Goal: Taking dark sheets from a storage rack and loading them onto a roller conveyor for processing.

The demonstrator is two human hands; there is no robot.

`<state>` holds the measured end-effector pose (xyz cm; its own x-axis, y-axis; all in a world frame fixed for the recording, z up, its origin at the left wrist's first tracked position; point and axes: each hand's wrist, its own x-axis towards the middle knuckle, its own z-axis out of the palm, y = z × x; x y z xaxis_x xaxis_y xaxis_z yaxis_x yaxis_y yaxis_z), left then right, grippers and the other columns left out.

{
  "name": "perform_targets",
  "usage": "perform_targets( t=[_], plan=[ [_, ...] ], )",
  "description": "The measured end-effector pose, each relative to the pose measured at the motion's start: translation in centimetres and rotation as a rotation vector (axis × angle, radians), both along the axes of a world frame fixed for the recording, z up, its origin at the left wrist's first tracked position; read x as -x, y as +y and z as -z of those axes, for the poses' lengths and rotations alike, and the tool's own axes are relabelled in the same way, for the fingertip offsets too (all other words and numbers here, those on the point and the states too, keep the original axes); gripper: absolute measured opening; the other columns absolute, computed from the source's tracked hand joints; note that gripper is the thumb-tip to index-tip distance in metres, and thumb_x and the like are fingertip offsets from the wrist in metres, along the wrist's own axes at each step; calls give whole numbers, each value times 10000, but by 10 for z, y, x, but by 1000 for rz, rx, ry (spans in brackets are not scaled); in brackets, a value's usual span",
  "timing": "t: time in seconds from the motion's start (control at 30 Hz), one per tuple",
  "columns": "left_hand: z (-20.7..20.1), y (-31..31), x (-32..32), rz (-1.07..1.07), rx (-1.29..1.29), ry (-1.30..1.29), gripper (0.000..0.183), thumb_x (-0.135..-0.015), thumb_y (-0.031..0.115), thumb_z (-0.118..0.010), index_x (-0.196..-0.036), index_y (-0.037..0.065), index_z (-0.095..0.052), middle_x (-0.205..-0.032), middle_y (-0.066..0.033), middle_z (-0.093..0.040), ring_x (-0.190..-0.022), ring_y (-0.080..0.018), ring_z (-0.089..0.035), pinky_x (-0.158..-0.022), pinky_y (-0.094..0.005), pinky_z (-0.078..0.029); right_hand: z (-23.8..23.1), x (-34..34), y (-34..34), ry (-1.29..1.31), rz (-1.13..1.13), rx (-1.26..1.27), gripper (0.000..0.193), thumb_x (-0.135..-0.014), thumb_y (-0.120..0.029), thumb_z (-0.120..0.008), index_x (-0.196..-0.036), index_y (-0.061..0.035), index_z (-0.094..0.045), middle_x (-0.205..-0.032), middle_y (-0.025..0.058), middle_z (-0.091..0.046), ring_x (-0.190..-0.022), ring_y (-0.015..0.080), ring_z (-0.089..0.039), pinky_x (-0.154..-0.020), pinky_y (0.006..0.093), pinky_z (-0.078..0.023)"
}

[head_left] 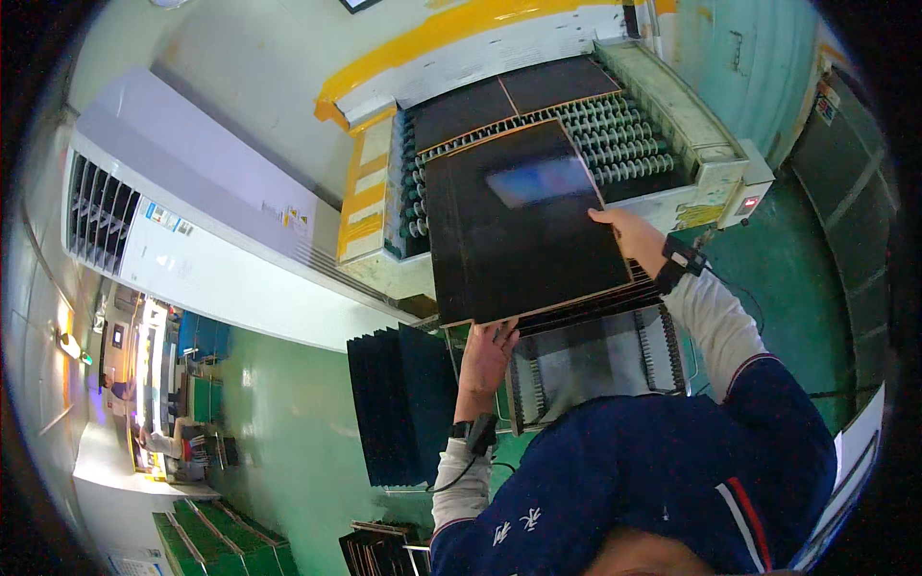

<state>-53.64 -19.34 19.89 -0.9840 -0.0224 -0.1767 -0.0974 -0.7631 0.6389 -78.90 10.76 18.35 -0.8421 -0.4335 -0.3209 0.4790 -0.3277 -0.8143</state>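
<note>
My right grip is closed on the right edge of a black rectangular panel, the thumb laid over its top face and the other fingers hidden from view. My left grip is at the near edge, toward the left corner, fingers bent and touching that edge; I cannot tell whether they pinch it or only bear it from below.

The panel spans out in front of me: its far part lies over the rollers of a roller conveyor, its near part over a metal rack just in front of my body. Whether it touches the rollers, I cannot see. Beyond its far edge, two more black panels lie side by side on the conveyor. To the left of my left grip, near the rack, a row of dark sheets stands upright.
</note>
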Motion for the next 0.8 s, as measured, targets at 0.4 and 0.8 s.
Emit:
perform_targets(
  t=[0.4, 0.8],
  plan=[
    [10, -8, 48, -77, 21, -153, 232, -965, 277, -524, -1029, 56, -553, -988, -92, -633, -957, -266, -622, -847, -395, -501, -38, -122, 137, -114, 102, -138, 242, -904, -233, -606, -1036, -31, -619, -871, 76, -674, -754, 202, -657, -581, 310, -525],
    [1, -20, 73, -134, 29, -95, 134, -947, 183, -559, -963, 50, -551, -947, -117, -645, -886, -271, -643, -778, -390, -521, -26, -106, 166, -148, 360, 189, 193, -881, -247, -649, -861, -61, -605, -791, 84, -664, -631, 212, -628, -558, 302, -531]
  ],
)
